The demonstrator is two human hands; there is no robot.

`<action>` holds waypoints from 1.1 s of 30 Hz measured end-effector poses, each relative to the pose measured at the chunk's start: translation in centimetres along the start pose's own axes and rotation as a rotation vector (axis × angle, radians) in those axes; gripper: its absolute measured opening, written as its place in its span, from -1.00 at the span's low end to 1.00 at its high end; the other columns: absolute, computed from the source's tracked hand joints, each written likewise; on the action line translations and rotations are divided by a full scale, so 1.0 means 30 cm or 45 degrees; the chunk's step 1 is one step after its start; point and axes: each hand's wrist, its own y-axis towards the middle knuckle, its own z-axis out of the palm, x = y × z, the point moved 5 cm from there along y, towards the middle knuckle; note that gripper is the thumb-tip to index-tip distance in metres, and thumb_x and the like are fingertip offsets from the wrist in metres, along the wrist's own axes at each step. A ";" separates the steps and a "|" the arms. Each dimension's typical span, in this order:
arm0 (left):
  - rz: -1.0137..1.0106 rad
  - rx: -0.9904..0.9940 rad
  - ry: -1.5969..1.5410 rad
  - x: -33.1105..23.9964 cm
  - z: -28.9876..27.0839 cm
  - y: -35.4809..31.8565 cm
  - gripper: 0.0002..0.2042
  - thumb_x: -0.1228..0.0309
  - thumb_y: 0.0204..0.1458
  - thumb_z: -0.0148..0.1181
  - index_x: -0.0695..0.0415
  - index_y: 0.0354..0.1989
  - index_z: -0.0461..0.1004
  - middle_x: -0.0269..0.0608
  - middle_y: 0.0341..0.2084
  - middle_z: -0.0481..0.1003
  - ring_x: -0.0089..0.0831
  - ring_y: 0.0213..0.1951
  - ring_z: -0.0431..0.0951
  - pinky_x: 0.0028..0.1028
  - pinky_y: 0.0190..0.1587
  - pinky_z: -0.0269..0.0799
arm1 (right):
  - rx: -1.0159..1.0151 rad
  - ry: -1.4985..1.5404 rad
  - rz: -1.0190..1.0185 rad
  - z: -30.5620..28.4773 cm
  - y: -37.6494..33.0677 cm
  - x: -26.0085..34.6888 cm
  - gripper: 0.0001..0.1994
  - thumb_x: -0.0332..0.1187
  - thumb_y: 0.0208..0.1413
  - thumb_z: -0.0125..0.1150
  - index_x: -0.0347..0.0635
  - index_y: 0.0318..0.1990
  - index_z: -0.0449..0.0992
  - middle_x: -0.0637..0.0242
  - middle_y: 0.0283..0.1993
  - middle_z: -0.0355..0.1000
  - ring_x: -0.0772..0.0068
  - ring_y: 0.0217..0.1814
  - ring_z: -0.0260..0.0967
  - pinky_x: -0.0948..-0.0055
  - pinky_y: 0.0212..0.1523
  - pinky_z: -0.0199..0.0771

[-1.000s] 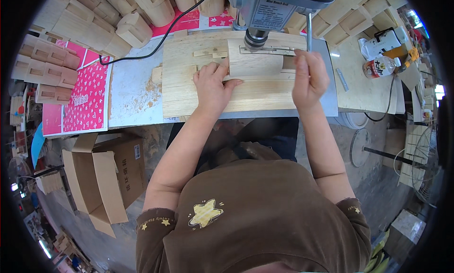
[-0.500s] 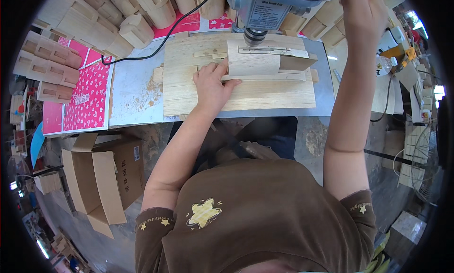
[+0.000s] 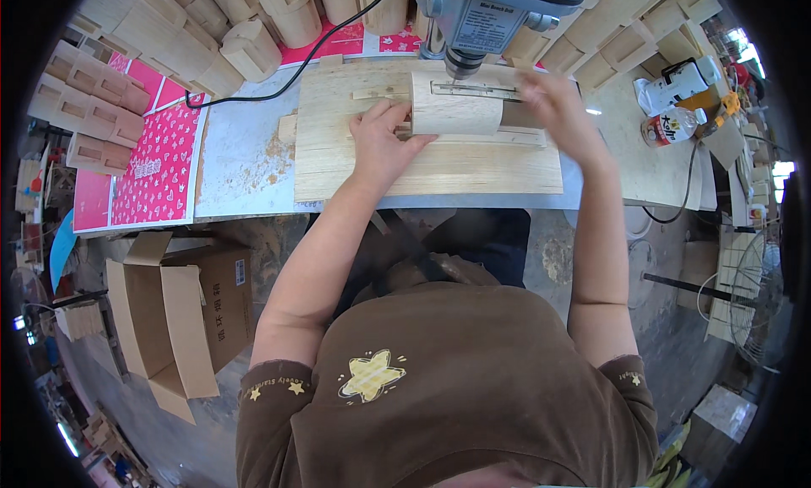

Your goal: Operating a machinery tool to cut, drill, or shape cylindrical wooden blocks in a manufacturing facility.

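A pale wooden block with a rounded face and a slotted top lies under the chuck of a bench drill. My left hand grips the block's left end, fingers behind it and thumb along its near edge. At the block's right end is my right hand, its fingers smeared by motion. That hand hides part of a flat wooden piece in the block's end. Beneath everything lies a wooden base board with thin strips fixed on it.
Similar wooden blocks are stacked at the left and along the back. A black cable crosses the table's back left. To the right stand a labelled bottle and a yellow tool. An open cardboard box sits on the floor.
My right hand has come down from beside the drill's upper right to the block's right end. My left hand stays at the block, which has shifted slightly rightward in the picture.
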 end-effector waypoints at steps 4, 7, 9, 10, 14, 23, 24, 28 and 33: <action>0.105 -0.037 -0.075 0.029 -0.082 -0.013 -0.62 0.32 -0.36 0.43 0.13 -0.29 0.55 -0.39 -0.45 0.42 -0.43 -0.34 0.44 -0.39 -0.16 0.22 | 0.006 -0.343 0.057 0.049 -0.069 0.017 -0.71 -0.23 -0.06 0.23 -0.11 -0.17 0.43 0.32 -0.26 0.37 0.24 -0.13 0.28 0.29 -0.09 0.14; 0.045 -0.071 -0.188 0.057 -0.224 -0.067 -0.66 0.43 -0.36 0.42 0.16 -0.30 0.54 -0.38 -0.48 0.43 -0.49 -0.40 0.44 -0.50 -0.34 0.31 | 0.013 -0.301 0.026 0.051 -0.075 0.005 -0.71 -0.25 -0.06 0.24 -0.12 -0.18 0.43 0.31 -0.26 0.37 0.24 -0.14 0.29 0.29 -0.11 0.14; 0.120 -0.154 -0.112 0.093 -0.330 -0.099 -0.70 0.48 -0.31 0.42 0.23 -0.33 0.53 -0.36 -0.56 0.43 -0.57 -0.52 0.40 -0.59 -0.46 0.32 | 0.013 -0.309 0.044 0.055 -0.074 0.003 -0.71 -0.25 -0.07 0.24 -0.13 -0.18 0.43 0.31 -0.26 0.37 0.24 -0.14 0.29 0.30 -0.11 0.14; 0.108 -0.160 -0.098 0.081 -0.368 -0.110 -0.70 0.48 -0.31 0.42 0.23 -0.33 0.53 -0.36 -0.56 0.43 -0.57 -0.52 0.40 -0.59 -0.46 0.32 | 0.006 -0.324 0.068 0.053 -0.079 0.007 -0.71 -0.25 -0.07 0.25 -0.13 -0.19 0.43 0.31 -0.27 0.37 0.24 -0.14 0.29 0.30 -0.11 0.14; -0.673 -0.222 -0.874 0.131 -0.487 -0.141 -0.74 0.34 -0.17 0.38 0.29 -0.47 0.49 -0.35 -0.69 0.40 -0.65 -0.67 0.28 -0.64 -0.57 0.19 | 0.048 -0.306 0.081 0.059 -0.099 0.061 -0.70 -0.26 -0.09 0.25 -0.13 -0.19 0.43 0.31 -0.27 0.37 0.22 -0.14 0.29 0.29 -0.10 0.15; -0.984 -0.052 -0.899 0.076 -0.360 -0.158 -0.69 0.23 -0.14 0.35 0.23 -0.64 0.45 -0.36 -0.75 0.36 -0.70 -0.74 0.23 -0.67 -0.69 0.05 | 0.057 -0.231 -0.003 0.062 -0.134 0.126 -0.69 -0.26 -0.13 0.27 -0.12 -0.19 0.43 0.35 -0.25 0.38 0.24 -0.13 0.29 0.28 -0.10 0.18; -0.976 -0.023 -0.887 0.074 -0.341 -0.155 -0.68 0.22 -0.14 0.35 0.23 -0.65 0.45 -0.36 -0.75 0.37 -0.70 -0.74 0.23 -0.67 -0.69 0.06 | 0.042 -0.241 -0.008 0.058 -0.134 0.130 -0.69 -0.27 -0.13 0.27 -0.12 -0.19 0.43 0.35 -0.25 0.37 0.24 -0.13 0.29 0.28 -0.09 0.17; -0.964 0.014 -0.877 0.075 -0.295 -0.126 -0.66 0.19 -0.14 0.36 0.23 -0.63 0.46 -0.37 -0.75 0.37 -0.70 -0.74 0.24 -0.67 -0.69 0.06 | 0.025 -0.292 0.017 0.042 -0.152 0.114 -0.68 -0.27 -0.14 0.28 -0.11 -0.19 0.43 0.36 -0.26 0.37 0.25 -0.12 0.28 0.28 -0.09 0.17; -1.035 0.087 -1.062 0.071 -0.239 -0.109 -0.66 0.19 -0.13 0.36 0.24 -0.58 0.46 -0.39 -0.74 0.36 -0.70 -0.73 0.22 -0.67 -0.67 0.08 | 0.023 -0.284 0.040 0.041 -0.165 0.120 -0.67 -0.27 -0.16 0.29 -0.10 -0.19 0.42 0.36 -0.26 0.37 0.25 -0.12 0.28 0.28 -0.08 0.17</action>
